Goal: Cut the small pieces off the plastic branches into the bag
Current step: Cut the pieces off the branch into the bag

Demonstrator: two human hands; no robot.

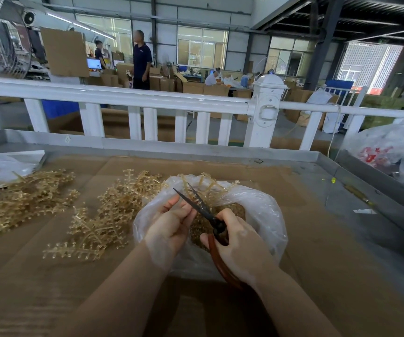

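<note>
A clear plastic bag (264, 210) lies open on the cardboard-covered table, with small amber pieces (232, 211) heaped inside. My right hand (240, 242) grips the reddish-brown handles of dark scissors (196, 203), whose blades point up and left over the bag's mouth, slightly parted. My left hand (171, 224) holds an amber plastic branch (206, 183) over the bag, fingers curled near the blades. The branch's far end sticks out past the bag's back rim.
Loose amber branches lie in a pile (103, 215) left of the bag and a bigger heap (18, 200) at far left. A white railing (147, 98) runs behind the metal-rimmed table. Filled plastic bags (390, 152) sit at right. People stand and sit far behind.
</note>
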